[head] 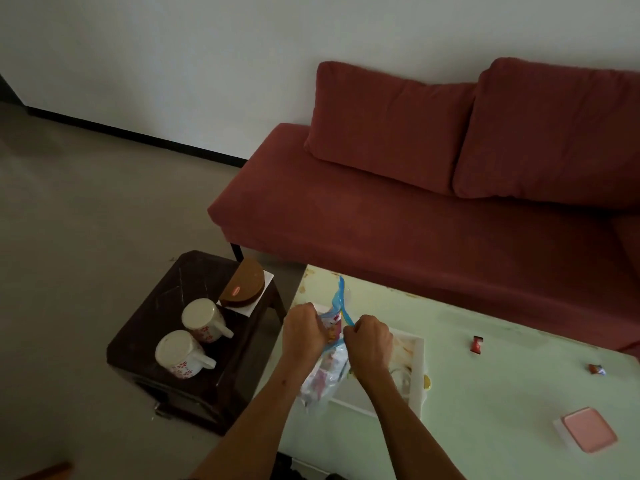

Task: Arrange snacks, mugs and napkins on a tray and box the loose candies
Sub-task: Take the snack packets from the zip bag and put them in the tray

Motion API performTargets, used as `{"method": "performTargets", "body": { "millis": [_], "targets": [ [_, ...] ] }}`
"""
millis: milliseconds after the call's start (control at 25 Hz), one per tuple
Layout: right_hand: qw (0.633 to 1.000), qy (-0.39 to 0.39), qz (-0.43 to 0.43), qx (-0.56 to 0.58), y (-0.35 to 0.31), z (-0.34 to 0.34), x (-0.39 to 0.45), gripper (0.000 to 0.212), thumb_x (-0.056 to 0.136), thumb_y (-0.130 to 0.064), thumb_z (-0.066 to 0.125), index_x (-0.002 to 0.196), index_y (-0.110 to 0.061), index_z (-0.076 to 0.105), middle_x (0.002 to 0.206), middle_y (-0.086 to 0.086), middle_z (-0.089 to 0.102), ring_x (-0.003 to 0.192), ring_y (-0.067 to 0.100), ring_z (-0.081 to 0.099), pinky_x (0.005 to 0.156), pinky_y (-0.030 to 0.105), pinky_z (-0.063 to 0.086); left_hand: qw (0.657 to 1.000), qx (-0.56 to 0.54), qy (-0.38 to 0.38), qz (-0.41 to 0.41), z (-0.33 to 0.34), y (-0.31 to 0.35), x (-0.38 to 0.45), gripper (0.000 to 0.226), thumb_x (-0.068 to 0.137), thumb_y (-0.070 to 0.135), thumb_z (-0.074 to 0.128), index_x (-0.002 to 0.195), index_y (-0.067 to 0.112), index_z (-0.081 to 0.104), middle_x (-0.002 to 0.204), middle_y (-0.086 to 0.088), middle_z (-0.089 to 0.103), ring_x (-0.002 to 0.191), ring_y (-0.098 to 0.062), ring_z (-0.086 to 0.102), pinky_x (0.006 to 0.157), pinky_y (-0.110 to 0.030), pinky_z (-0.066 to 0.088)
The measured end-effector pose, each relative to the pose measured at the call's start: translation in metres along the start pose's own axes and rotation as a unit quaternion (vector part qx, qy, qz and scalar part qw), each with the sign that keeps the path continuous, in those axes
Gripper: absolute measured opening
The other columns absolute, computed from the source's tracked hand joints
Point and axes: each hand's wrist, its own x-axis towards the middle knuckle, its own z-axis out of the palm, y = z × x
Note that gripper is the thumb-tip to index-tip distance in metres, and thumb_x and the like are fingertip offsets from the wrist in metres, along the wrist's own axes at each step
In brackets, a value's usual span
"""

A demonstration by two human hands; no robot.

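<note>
My left hand [304,329] and my right hand [369,336] both grip the top of a clear snack bag [327,370] with a blue zip strip, held over the left end of a white tray [417,362] on the pale green table [485,393]. The bag hangs down between my wrists and hides part of the tray. Two loose wrapped candies [477,344] [596,369] lie on the table to the right. A small box with a pink lid [587,429] sits near the front right. Two white floral mugs [204,320] [180,353] stand upside down on the dark side table.
The dark side table [166,306] stands left of the green table and also carries a brown half-round napkin holder [242,285] on white napkins. A red sofa [415,209] with two cushions runs behind the table. Grey floor lies to the left.
</note>
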Motion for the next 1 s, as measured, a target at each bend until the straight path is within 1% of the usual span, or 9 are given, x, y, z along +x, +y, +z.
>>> {"method": "performTargets", "body": {
  "millis": [120,320,400,480,560,680,800,880,1000],
  "targets": [
    [0.999,0.051,-0.011,-0.004,0.022,-0.015,0.009,0.011,0.086,-0.011,0.05,0.096,-0.007,0.055,0.092,0.016,0.068,0.084,0.034,0.063,0.061,0.032,0.038,0.999,0.017,0.026,0.04,-0.011,-0.012,0.003,0.004,0.078,-0.001,0.057,0.079,0.002,0.06,0.086,-0.017,0.064,0.079,-0.028,0.059,0.062,-0.028,0.038],
    [0.997,0.068,0.009,-0.047,0.044,-0.025,0.01,0.02,0.09,-0.008,0.05,0.103,-0.015,0.063,0.101,0.013,0.058,0.081,0.027,0.058,0.063,0.029,0.041,0.996,0.033,-0.027,0.084,-0.016,-0.014,0.003,0.016,0.075,-0.008,0.055,0.074,0.002,0.067,0.087,-0.015,0.07,0.08,-0.024,0.064,0.068,-0.028,0.048],
    [0.999,0.026,0.019,-0.026,0.044,-0.021,0.008,0.023,0.09,-0.021,0.052,0.105,-0.011,0.065,0.109,0.014,0.054,0.087,0.029,0.059,0.07,0.032,0.046,0.991,0.032,-0.06,0.116,-0.014,-0.005,-0.001,0.019,0.079,-0.004,0.054,0.087,0.001,0.07,0.093,-0.017,0.072,0.089,-0.028,0.066,0.079,-0.035,0.053],
    [0.997,-0.022,0.069,-0.004,0.046,-0.019,0.006,0.05,0.084,-0.048,0.057,0.108,-0.004,0.062,0.11,0.014,0.056,0.086,0.025,0.057,0.072,0.032,0.045,0.989,0.028,-0.061,0.135,-0.013,0.0,-0.006,0.021,0.082,-0.001,0.056,0.098,0.001,0.069,0.099,-0.016,0.072,0.092,-0.026,0.066,0.082,-0.033,0.052],
    [0.991,-0.043,0.123,0.043,0.053,-0.018,0.004,0.064,0.078,-0.055,0.06,0.109,0.0,0.061,0.111,0.017,0.061,0.095,0.03,0.057,0.081,0.036,0.048,0.99,0.032,-0.049,0.131,-0.016,-0.001,-0.008,0.026,0.08,-0.002,0.059,0.104,0.003,0.067,0.104,-0.013,0.071,0.096,-0.022,0.064,0.086,-0.03,0.051],
    [0.991,0.02,0.133,0.025,0.055,-0.021,-0.002,0.052,0.081,-0.043,0.061,0.111,-0.001,0.061,0.118,0.016,0.056,0.108,0.034,0.054,0.089,0.041,0.047,0.991,0.033,-0.045,0.121,-0.02,-0.003,-0.01,0.031,0.079,-0.003,0.058,0.109,0.003,0.065,0.109,-0.012,0.07,0.101,-0.022,0.063,0.09,-0.03,0.05],
    [0.993,0.114,-0.013,0.033,0.038,-0.026,0.001,0.017,0.082,-0.02,0.057,0.087,-0.006,0.065,0.102,0.011,0.057,0.089,0.026,0.056,0.07,0.034,0.049,0.99,0.032,-0.054,0.124,-0.018,0.0,-0.021,0.029,0.083,0.001,0.054,0.11,0.004,0.064,0.109,-0.012,0.069,0.102,-0.023,0.062,0.09,-0.031,0.05],
    [0.996,0.029,-0.079,-0.005,0.023,-0.025,0.007,0.02,0.084,-0.014,0.05,0.067,-0.005,0.056,0.077,0.01,0.058,0.072,0.025,0.059,0.055,0.027,0.042,0.99,0.023,-0.062,0.128,-0.016,0.004,-0.028,0.028,0.086,0.006,0.054,0.113,0.004,0.062,0.111,-0.014,0.068,0.103,-0.024,0.062,0.091,-0.033,0.05],
    [0.989,-0.078,-0.07,-0.108,0.022,-0.016,0.015,0.02,0.089,-0.021,0.049,0.088,-0.005,0.062,0.09,0.014,0.065,0.093,0.028,0.065,0.069,0.029,0.048,0.987,0.004,-0.075,0.145,-0.016,0.013,-0.035,0.03,0.085,0.011,0.058,0.114,0.005,0.062,0.112,-0.014,0.068,0.103,-0.023,0.062,0.093,-0.029,0.048]
  ]
}}
